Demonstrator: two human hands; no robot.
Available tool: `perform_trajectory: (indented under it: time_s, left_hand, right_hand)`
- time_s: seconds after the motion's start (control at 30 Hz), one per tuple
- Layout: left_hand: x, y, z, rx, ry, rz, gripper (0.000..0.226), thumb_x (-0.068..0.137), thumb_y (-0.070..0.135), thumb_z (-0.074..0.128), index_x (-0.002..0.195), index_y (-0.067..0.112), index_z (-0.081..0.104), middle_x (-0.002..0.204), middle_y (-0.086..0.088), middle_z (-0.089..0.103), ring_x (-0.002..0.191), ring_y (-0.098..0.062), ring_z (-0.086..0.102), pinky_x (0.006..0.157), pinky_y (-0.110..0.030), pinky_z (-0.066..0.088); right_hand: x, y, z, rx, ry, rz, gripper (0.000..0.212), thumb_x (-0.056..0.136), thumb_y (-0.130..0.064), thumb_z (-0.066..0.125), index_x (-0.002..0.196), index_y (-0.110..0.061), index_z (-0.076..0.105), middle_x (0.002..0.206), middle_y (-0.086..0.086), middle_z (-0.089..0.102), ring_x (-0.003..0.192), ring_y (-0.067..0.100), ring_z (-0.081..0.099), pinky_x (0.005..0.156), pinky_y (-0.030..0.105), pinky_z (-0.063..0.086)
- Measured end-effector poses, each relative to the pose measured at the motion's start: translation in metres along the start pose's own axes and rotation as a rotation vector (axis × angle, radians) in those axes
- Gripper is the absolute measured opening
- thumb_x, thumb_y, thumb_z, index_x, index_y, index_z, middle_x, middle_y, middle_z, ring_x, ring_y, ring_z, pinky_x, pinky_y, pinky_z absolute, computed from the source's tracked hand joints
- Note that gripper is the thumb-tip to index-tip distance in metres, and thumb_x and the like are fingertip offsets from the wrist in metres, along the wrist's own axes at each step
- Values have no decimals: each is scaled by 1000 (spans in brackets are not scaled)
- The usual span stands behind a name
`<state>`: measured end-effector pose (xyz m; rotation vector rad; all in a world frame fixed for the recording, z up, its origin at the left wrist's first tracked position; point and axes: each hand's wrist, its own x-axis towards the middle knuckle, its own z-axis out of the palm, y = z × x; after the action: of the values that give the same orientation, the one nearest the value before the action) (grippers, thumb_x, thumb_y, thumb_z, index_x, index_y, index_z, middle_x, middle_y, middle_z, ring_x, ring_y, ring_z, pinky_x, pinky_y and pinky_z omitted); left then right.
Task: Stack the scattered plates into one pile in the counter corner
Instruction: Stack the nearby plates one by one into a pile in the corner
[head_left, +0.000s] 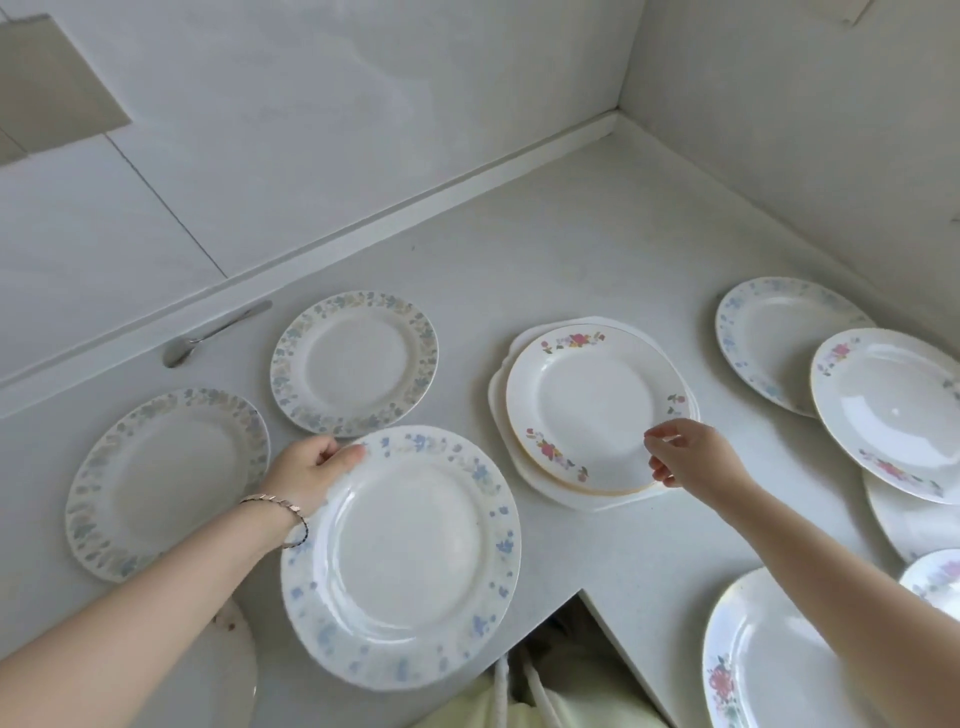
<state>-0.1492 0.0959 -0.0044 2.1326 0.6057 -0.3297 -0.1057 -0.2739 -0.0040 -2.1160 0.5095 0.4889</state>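
My left hand (311, 470) grips the far left rim of a large blue-flowered plate (402, 553), held tilted near the counter's front edge. My right hand (683, 460), fingers apart, hovers at the near right edge of a small pile (592, 410): a pink-flowered plate on top of plain white plates. Two pale floral plates lie at left, one (356, 361) farther back and one (166, 480) nearer. More plates sit at right: a blue-rimmed one (774, 338), a pink-flowered one (893, 413) overlapping it, and another pink-flowered plate (769, 660) at the bottom right.
A metal spoon (208, 335) lies by the back ledge at left. The counter corner (613, 135) is at the upper right, between two white walls. A notch in the counter's front edge (561, 639) shows cloth below.
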Motion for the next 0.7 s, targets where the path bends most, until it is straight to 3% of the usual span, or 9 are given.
perform_trajectory:
  time_s: [0.13,0.33,0.4,0.53,0.6,0.67,0.7]
  left_hand:
    - [1,33,26,-251,178,-115,33,82,35,65,67,8,55,65,-7,51,64,-21,46,54,-27,34]
    - [5,90,111,-612,335,-325,42,82,25,63,51,12,39,54,-2,39,52,-18,37,40,-20,36]
    - [5,103,134,-647,339,-377,44,83,26,61,50,11,36,52,-2,35,47,-17,30,45,-24,34]
    - [9,123,164,-638,292,-427,32,84,30,59,62,7,50,53,-1,43,54,-24,42,53,-26,36]
    - [11,130,172,-628,286,-403,27,85,29,59,72,7,54,53,0,43,47,-17,39,45,-22,39]
    - [13,132,178,-609,279,-359,32,86,30,59,63,10,49,53,0,43,45,-13,36,37,-17,36]
    - [13,130,181,-591,264,-354,36,86,30,59,59,12,46,54,1,44,46,-12,37,42,-21,37]
  right_hand:
    - [3,18,-27,-9,61,22,10,88,-13,54,92,-9,61,66,6,61,59,21,57,60,26,48]
    - [2,47,-49,-27,91,83,9,87,-16,53,91,-11,59,67,3,62,61,20,58,62,28,49]
    - [1,53,-53,-31,100,84,7,87,-16,53,89,-12,59,66,3,62,59,20,58,62,29,48]
    - [1,62,-61,-31,92,109,7,86,-16,53,88,-13,59,65,2,63,59,20,58,62,28,48]
    - [2,65,-64,-24,84,121,7,86,-15,52,88,-13,59,65,1,63,59,20,58,61,27,48]
    - [4,66,-67,-22,94,110,8,86,-15,52,88,-14,59,66,1,63,59,19,59,61,26,48]
    - [5,66,-67,-20,101,103,8,86,-15,52,89,-14,60,66,0,63,59,18,59,62,27,49]
